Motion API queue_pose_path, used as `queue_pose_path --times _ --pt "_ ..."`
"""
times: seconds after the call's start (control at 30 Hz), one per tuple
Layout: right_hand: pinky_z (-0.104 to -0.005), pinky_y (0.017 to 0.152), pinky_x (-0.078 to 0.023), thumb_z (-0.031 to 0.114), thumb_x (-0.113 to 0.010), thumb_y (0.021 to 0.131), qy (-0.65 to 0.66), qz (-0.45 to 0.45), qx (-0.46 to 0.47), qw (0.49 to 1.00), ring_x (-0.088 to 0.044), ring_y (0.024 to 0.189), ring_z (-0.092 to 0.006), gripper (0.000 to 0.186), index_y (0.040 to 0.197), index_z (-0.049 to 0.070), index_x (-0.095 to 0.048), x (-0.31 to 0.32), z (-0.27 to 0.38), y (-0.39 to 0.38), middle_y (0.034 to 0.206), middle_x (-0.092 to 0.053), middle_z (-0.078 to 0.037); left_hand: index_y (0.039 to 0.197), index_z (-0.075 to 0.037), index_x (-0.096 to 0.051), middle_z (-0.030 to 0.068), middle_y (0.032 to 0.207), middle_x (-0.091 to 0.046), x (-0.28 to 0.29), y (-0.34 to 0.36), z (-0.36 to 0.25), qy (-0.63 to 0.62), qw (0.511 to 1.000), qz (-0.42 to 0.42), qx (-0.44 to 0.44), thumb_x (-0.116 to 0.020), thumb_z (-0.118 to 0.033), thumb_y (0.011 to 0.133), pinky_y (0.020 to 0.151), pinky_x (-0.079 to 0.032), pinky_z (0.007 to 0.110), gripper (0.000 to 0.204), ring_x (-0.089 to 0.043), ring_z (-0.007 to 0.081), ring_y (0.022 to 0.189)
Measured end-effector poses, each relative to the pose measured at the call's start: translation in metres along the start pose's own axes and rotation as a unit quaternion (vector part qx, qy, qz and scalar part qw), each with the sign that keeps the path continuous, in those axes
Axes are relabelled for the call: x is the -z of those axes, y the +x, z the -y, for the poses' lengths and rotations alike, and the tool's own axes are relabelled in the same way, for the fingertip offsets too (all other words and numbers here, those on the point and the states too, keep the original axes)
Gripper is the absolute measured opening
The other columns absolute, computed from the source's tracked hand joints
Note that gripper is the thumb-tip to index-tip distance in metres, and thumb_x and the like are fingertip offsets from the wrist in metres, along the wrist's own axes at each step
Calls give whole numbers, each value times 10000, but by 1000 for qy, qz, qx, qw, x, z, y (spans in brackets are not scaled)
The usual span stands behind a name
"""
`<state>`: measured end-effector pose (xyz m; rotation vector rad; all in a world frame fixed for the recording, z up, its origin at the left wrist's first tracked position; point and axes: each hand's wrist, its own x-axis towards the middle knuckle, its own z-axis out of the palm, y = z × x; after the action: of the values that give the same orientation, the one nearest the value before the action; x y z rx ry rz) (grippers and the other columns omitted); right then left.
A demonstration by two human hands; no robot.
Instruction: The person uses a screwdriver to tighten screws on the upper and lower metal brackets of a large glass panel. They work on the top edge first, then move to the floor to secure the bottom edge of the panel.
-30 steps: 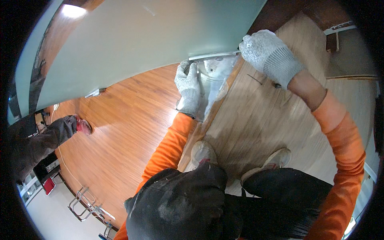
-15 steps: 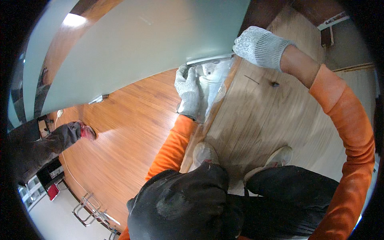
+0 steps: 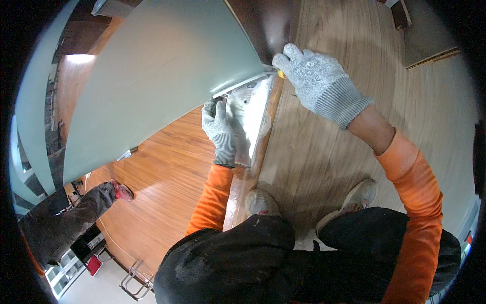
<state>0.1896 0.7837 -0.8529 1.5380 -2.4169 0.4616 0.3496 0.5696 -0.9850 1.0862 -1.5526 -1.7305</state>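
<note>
A pale green glass door (image 3: 167, 66) stands over the floor, with a thin silvery metal strip (image 3: 238, 85) along its lower edge. My left hand (image 3: 216, 119), in a grey knit glove, has its fingers curled at the strip's left end, a dark bit showing between thumb and fingers. My right hand (image 3: 310, 76), gloved alike, is closed at the strip's other end. A small yellow piece (image 3: 281, 74) sticks out under its fingertips, perhaps part of a tool; the rest is hidden. Below the strip lies a shiny metal plate (image 3: 248, 116) with a round hole.
Orange-brown wood flooring (image 3: 167, 152) meets greyish wood planks (image 3: 324, 152) along a raised brown edge strip (image 3: 268, 116). A dark frame (image 3: 268, 25) borders the door. Another person's leg (image 3: 93, 202) stands at left, near a cable and a metal-framed stand (image 3: 134, 281).
The view has shifted, so the door and strip appear turned. My right hand has moved from above the strip's end to beside it, where a yellow piece now shows. My left hand stays at the strip.
</note>
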Motion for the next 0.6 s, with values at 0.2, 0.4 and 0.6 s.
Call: queue_pose_path --times 0.2,0.4,0.6 --pt "-412 794 -558 197 -672 902 202 -7 -176 963 -703 931 -316 265 1118 56 -611 7 7 20 1020 -711 -144 1224 62 -588 126 1084 -685 4 6 8 17 1000 0 -10 -585 -50 993 906 -535 302 256 -664 182 1004" --pt "-383 803 -581 190 -740 895 339 -139 -272 890 -736 944 -285 322 1161 74 -602 -35 27 16 1002 -731 -142 1207 72 -588 134 1097 -677 3 5 10 -20 1000 5 -2 -578 -53 996 902 -534 302 246 -663 190 995" --pt "-376 821 -583 190 -752 880 328 -175 -306 877 -741 955 -273 379 1204 85 -586 -47 45 20 992 -734 -145 1181 9 -612 39 1034 -673 3 4 3 19 999 0 36 -620 -86 988 803 -523 236 215 -622 87 895"
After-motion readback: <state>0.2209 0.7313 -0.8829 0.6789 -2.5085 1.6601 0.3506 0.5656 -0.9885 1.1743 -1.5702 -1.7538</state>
